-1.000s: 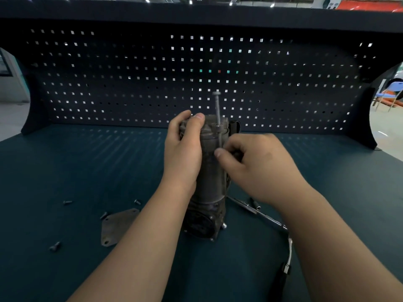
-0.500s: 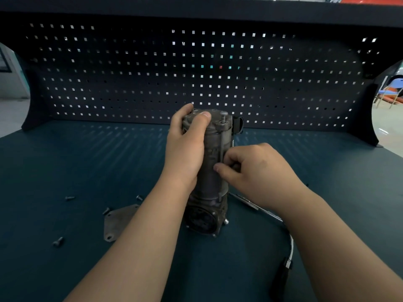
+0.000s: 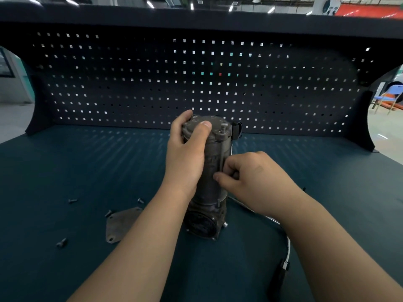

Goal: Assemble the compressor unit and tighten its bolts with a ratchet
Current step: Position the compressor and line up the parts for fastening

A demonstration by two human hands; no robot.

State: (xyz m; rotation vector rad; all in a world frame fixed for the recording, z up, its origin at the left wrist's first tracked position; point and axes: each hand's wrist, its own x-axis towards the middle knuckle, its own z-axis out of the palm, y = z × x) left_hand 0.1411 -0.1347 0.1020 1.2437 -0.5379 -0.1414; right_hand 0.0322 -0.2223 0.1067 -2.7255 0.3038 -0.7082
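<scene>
Head view, scene: A person steadies a dark grey, cylindrical metal compressor unit that stands upright on a teal workbench top, in front of a black perforated back panel.
Left hand: The left hand wraps round the upper body of the unit, fingers curled over the far side and thumb laid across the top cap.
Right hand: The right hand is just to the right of the left hand. Its thumb and curled fingers pinch a long, thin steel bolt that runs down the side of the housing.
Bolt head: It sits just above the top flange, beyond the right hand's knuckles, and looks not yet driven home.
Ratchet: A chrome ratchet with a black grip lies on the bench under the right forearm, touched by neither hand.
Loose parts: A flat grey metal cover plate and several small dark screws lie on the bench to the left of the left forearm.
Handling: The unit is probably a heavy, rigid casting. It is tall for its base, so it could tip, and its surface may be greasy.
Where to hold: A full wrap round the upper housing, as the left hand has it, should resist the twist of tightening.
Step in hand: This is likely seating the long bolt by hand before the ratchet is used.
</scene>
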